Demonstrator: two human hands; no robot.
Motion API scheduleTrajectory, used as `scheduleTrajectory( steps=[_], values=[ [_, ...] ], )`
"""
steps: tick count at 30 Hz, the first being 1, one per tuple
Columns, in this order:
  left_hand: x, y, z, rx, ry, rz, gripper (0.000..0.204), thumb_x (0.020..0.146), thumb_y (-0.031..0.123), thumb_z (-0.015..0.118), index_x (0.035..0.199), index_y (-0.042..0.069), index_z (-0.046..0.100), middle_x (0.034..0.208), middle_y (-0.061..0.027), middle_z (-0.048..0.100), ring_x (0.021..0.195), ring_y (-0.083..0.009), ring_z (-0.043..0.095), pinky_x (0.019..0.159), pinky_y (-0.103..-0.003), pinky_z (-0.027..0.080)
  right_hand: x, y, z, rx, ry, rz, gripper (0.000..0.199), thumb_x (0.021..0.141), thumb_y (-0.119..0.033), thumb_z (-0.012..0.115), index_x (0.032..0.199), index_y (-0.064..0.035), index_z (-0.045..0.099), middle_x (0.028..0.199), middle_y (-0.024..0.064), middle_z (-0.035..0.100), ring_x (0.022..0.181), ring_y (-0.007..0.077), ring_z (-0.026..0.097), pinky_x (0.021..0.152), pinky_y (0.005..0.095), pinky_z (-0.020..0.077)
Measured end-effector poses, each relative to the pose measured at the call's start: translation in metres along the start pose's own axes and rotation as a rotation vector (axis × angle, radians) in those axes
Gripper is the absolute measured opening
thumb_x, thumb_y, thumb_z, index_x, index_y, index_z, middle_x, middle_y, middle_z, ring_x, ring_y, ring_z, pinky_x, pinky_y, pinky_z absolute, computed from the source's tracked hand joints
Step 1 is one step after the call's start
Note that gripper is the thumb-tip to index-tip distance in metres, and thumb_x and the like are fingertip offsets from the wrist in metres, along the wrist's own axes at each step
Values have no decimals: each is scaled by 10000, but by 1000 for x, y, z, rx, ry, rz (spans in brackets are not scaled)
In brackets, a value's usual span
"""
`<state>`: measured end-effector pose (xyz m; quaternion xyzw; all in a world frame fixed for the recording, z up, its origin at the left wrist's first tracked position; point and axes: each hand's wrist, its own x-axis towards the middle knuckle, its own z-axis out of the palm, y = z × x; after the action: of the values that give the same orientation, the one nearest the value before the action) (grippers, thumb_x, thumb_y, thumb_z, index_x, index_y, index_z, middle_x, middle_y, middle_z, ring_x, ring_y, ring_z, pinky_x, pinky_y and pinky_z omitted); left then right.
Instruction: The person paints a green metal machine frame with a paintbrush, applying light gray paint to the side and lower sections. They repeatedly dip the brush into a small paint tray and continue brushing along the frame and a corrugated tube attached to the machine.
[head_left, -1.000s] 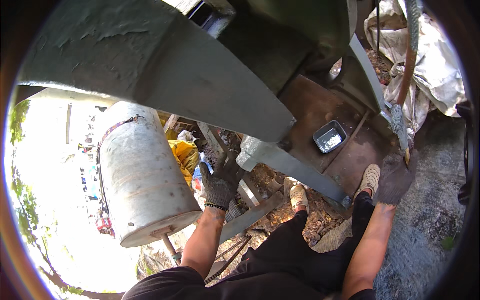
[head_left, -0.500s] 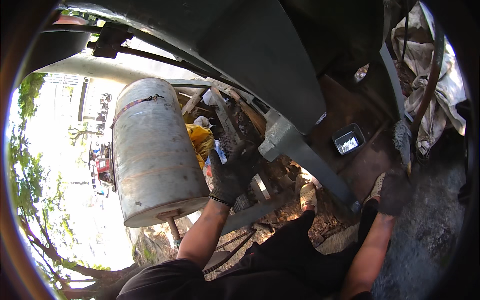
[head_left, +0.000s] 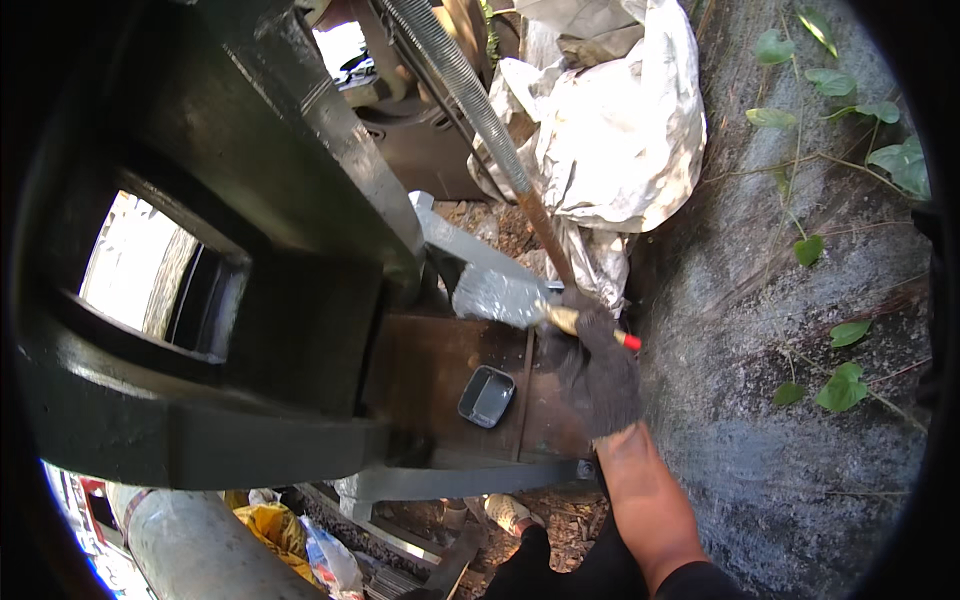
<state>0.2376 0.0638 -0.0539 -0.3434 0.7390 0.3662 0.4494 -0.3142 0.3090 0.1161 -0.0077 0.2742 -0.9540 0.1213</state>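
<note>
My right hand [head_left: 597,365], in a dark work glove, is closed around the handle of a paintbrush [head_left: 495,297]. Its handle is pale wood with a red end, and its wide bristles are light grey and point left. The bristles lie over a grey-painted metal bar [head_left: 450,238]; whether they press on it I cannot tell. Below the brush, a small dark tub [head_left: 487,396] with grey paint inside sits on a rusty brown metal plate [head_left: 430,350]. My left hand does not show.
A large dark metal frame [head_left: 200,420] fills the left side. Beside my hand rises a rusty rod [head_left: 545,235]. White sacking [head_left: 625,130] hangs beyond it. A rough grey wall [head_left: 740,400] with vines stands at right. A metal cylinder [head_left: 200,545] lies lower left.
My view has swung to the right. My right hand now appears nearer the middle with the brush turned leftward, and my open left hand has gone out of sight.
</note>
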Motion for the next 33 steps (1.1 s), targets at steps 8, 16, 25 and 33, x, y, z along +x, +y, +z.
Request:
scheduleTrajectory(
  steps=[8, 16, 25, 33],
  values=[
    [29, 5, -25, -2, 222, 130, 426, 1079, 346, 486, 1273, 32, 698, 1311, -238, 690, 1230, -418, 627, 1027, -471, 499, 133, -76, 43, -463, -11, -542, 272, 1062, -160, 633, 1246, 39, 649, 1119, 166, 736, 888, 250, 761, 802, 348, 646],
    [63, 65, -43, 346, 73, 227, 380, 1086, 288, 457, 1141, 9, 708, 1186, -198, 720, 1053, -367, 669, 883, -476, 519, 106, -59, 49, -549, 101, -253, 280, 1060, -189, 622, 1149, 74, 661, 1092, 158, 717, 894, 200, 737, 781, 323, 621],
    [86, 148, -52, 439, 131, 427, 325, 1060, 247, 473, 1166, 30, 691, 1158, -188, 713, 1046, -358, 669, 883, -473, 522, 146, -76, 58, -651, 8, -300, 343, 1083, -257, 598, 1190, 66, 641, 1046, 151, 724, 878, 193, 738, 804, 297, 608],
    [94, 188, -47, 794, 220, 661, 307, 1044, 224, 481, 1197, 42, 674, 1163, -181, 706, 1050, -357, 668, 895, -471, 524, 150, -99, 60, -534, 107, -334, 288, 1071, -186, 599, 1208, 65, 635, 1046, 166, 718, 865, 215, 746, 783, 352, 638]
  ],
)
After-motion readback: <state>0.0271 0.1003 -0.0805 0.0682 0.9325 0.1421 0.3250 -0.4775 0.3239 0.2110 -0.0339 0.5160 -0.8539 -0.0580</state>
